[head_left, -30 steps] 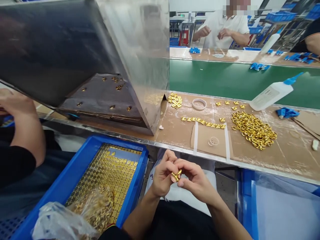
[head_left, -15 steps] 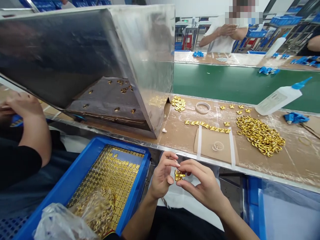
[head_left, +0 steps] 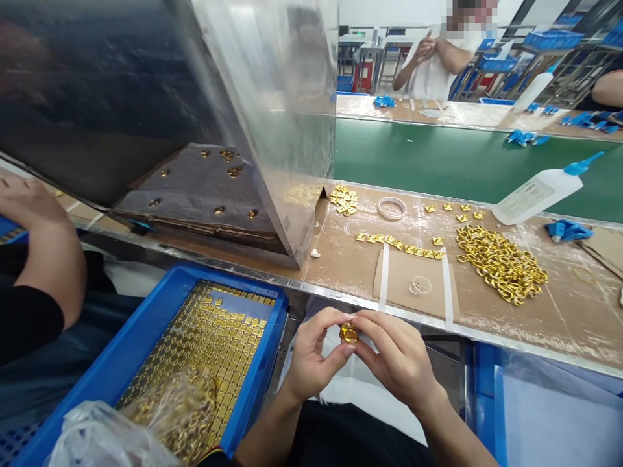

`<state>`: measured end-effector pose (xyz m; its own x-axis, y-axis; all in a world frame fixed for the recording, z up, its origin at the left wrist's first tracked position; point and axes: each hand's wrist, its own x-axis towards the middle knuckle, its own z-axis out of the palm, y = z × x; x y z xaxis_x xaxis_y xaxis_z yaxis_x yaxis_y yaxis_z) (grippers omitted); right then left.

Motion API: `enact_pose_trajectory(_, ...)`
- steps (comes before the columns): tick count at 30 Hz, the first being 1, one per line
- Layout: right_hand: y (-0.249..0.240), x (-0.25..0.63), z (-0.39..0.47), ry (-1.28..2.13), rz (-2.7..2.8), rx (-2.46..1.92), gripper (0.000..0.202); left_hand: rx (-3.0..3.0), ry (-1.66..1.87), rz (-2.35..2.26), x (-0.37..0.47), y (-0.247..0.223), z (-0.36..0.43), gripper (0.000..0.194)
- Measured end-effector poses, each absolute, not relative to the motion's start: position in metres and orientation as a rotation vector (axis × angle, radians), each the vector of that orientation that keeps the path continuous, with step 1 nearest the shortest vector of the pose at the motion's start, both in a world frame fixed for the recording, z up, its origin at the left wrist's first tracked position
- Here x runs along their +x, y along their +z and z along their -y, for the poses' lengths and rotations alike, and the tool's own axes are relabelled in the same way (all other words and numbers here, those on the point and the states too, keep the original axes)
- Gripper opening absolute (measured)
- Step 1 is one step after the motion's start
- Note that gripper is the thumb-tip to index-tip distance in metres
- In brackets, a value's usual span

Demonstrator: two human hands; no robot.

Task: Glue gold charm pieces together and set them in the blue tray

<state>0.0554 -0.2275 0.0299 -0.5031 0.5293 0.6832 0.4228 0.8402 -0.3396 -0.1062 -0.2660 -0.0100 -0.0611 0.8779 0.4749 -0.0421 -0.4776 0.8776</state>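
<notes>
Overall, a scuffed metal hood (head_left: 275, 123) stands on the brown worktop (head_left: 338, 272); below lies a blue plastic tray (head_left: 146, 327); left hand (head_left: 314, 360) and right hand (head_left: 402, 360) curl half closed before the worktop; a translucent bottle (head_left: 540, 194) leans, its label illegible; both hands pinch one shiny, rounded gold piece (head_left: 349, 333).

Curled left fingers (head_left: 329, 316) against right fingers (head_left: 384, 328)
</notes>
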Motion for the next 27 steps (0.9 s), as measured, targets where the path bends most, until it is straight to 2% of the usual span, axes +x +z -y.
enact_pose_trajectory(16,0.023,0.046,0.228,0.274,2.039,-0.633,0.015,1.33,1.702,-0.901,-0.1,-0.013,0.272,0.027)
enact_pose_trajectory(19,0.022,0.045,0.23,0.252,2.041,-0.666,0.012,1.329,1.693,-0.927,-0.097,-0.016,0.275,0.035)
enact_pose_trajectory(22,0.021,0.045,0.23,0.239,1.976,-0.736,0.016,1.455,1.813,-1.029,-0.095,-0.02,0.276,0.044)
enact_pose_trajectory(27,0.021,0.046,0.231,0.244,1.93,-0.865,0.017,1.895,1.812,-1.23,-0.097,-0.023,0.275,0.032)
